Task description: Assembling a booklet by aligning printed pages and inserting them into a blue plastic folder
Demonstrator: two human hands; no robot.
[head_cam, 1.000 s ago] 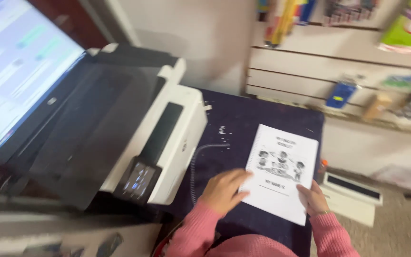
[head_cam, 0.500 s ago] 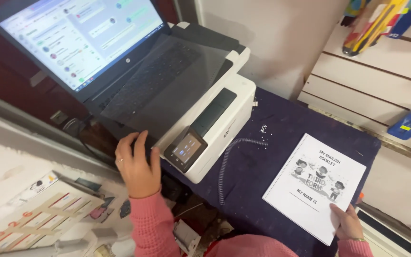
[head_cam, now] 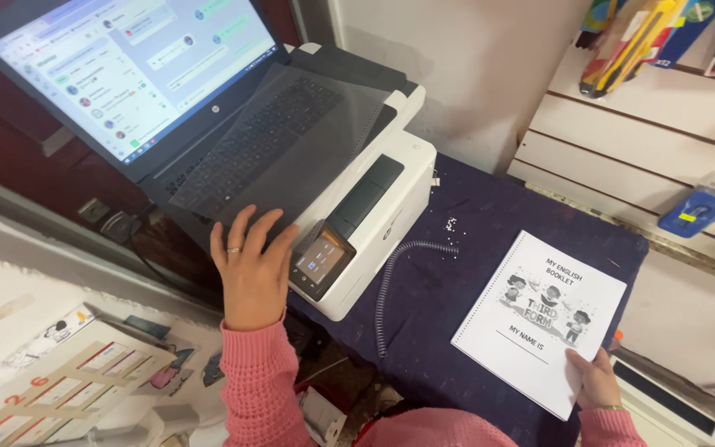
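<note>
Right, left hand (head_cam: 251,269) sits flat, fingers spread, on the lower edge of a translucent plastic sheet (head_cam: 291,141) draped over the laptop (head_cam: 126,83) keyboard. Palm down, nothing gripped, only fingertip contact with the sheet; a ring is on one finger. The laptop rests on top of a white printer (head_cam: 386,215), whose small touch panel (head_cam: 320,263) is just beside the hand at 3 o'clock.

Right hand (head_cam: 593,381) is at the frame's 5 o'clock, thumb and fingers pinched on the near corner of a white printed booklet (head_cam: 539,323). Grip is closed on that corner only; the rest of the booklet lies flat on the dark purple cloth-covered table (head_cam: 473,207), with a row of punched holes down its left edge.

A loose plastic spiral coil (head_cam: 391,281) lies on the cloth between printer and booklet, apart from both hands. Small white bits (head_cam: 451,223) are scattered at 12 o'clock from the coil.

Pink knit sleeves (head_cam: 258,381) cover both arms. Slatted wall panel (head_cam: 622,141) sits at 1 o'clock, with a blue packaged item (head_cam: 697,211) hanging on it.
</note>
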